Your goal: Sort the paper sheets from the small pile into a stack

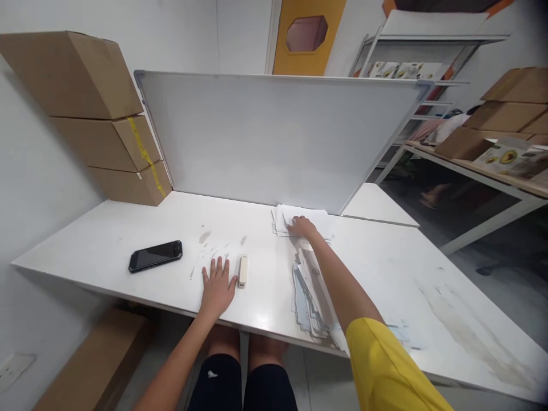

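My left hand (218, 285) lies flat on the white table with its fingers spread. Just right of its thumb is a small cream-coloured oblong object (243, 271), whose kind I cannot make out. Farther back, my right hand (303, 226) reaches onto a loose stack of white paper sheets (314, 216) at the foot of the whiteboard. Its fingers are closed at the top sheet, and a corner there looks lifted. Under my right forearm a second, untidy pile of papers (306, 302) reaches the table's front edge, partly hidden by the arm.
A black phone (155, 256) lies on the table (261, 311) at the left. The whiteboard (274, 137) stands along the back. Stacked cardboard boxes (124, 142) rise at the back left. Another table (483, 171) with boxes and a metal shelf (436, 38) are at the right.
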Demonstrator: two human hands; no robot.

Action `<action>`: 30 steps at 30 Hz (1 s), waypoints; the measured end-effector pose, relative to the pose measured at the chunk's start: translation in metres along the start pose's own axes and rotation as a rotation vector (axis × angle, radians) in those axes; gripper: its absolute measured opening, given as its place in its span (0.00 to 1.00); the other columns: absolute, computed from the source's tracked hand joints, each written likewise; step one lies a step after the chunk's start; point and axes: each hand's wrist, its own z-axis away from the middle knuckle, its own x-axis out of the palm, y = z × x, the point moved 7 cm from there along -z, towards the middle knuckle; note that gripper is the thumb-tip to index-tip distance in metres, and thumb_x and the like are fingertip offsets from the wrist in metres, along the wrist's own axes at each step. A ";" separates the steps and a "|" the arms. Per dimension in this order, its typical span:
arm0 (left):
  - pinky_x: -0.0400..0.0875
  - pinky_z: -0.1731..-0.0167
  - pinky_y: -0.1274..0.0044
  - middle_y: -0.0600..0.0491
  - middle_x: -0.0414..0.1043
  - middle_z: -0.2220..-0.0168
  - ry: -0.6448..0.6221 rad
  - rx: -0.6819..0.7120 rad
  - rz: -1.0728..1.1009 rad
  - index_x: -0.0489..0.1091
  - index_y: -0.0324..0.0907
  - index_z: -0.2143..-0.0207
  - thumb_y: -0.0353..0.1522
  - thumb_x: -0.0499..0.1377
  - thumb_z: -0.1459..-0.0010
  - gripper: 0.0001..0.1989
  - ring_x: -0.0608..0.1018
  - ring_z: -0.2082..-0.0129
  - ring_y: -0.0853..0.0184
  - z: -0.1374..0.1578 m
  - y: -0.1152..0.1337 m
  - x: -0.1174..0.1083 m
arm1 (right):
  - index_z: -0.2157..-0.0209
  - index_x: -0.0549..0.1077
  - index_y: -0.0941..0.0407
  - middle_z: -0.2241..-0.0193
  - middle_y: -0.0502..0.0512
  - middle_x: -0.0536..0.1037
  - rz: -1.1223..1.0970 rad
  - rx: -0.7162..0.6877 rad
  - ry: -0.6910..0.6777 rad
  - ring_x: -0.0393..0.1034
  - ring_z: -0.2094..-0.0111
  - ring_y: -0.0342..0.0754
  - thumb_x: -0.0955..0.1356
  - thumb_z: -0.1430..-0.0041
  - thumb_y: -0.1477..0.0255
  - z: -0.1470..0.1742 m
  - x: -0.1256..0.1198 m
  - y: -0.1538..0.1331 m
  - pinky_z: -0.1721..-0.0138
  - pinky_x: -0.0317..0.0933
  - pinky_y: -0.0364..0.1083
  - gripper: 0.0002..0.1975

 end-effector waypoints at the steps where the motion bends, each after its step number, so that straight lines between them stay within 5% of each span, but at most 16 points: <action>1: 0.40 0.39 0.51 0.43 0.46 0.33 -0.001 0.001 0.004 0.52 0.38 0.35 0.42 0.41 0.35 0.30 0.47 0.33 0.50 0.000 0.000 0.002 | 0.45 0.64 0.59 0.46 0.69 0.64 0.002 -0.003 0.002 0.60 0.46 0.60 0.64 0.42 0.59 0.000 0.003 0.001 0.53 0.57 0.51 0.27; 10: 0.41 0.38 0.52 0.43 0.47 0.33 0.004 -0.004 0.018 0.52 0.39 0.35 0.43 0.41 0.35 0.30 0.47 0.33 0.50 0.004 -0.002 0.007 | 0.40 0.60 0.50 0.41 0.63 0.60 -0.031 -0.069 0.015 0.55 0.43 0.61 0.63 0.40 0.59 -0.004 0.016 0.016 0.49 0.54 0.52 0.27; 23: 0.41 0.38 0.52 0.43 0.45 0.33 -0.034 -0.023 -0.002 0.51 0.36 0.35 0.42 0.40 0.35 0.30 0.46 0.33 0.50 0.004 0.004 -0.004 | 0.41 0.60 0.53 0.41 0.66 0.58 -0.010 -0.040 0.056 0.54 0.42 0.63 0.61 0.42 0.52 -0.001 0.021 0.006 0.47 0.51 0.58 0.32; 30: 0.40 0.38 0.52 0.43 0.44 0.32 -0.033 -0.023 0.018 0.51 0.36 0.35 0.42 0.42 0.36 0.30 0.46 0.33 0.49 0.004 0.003 -0.001 | 0.40 0.61 0.52 0.41 0.65 0.61 -0.090 -0.041 0.129 0.55 0.43 0.62 0.62 0.41 0.57 0.001 0.018 0.013 0.48 0.53 0.57 0.28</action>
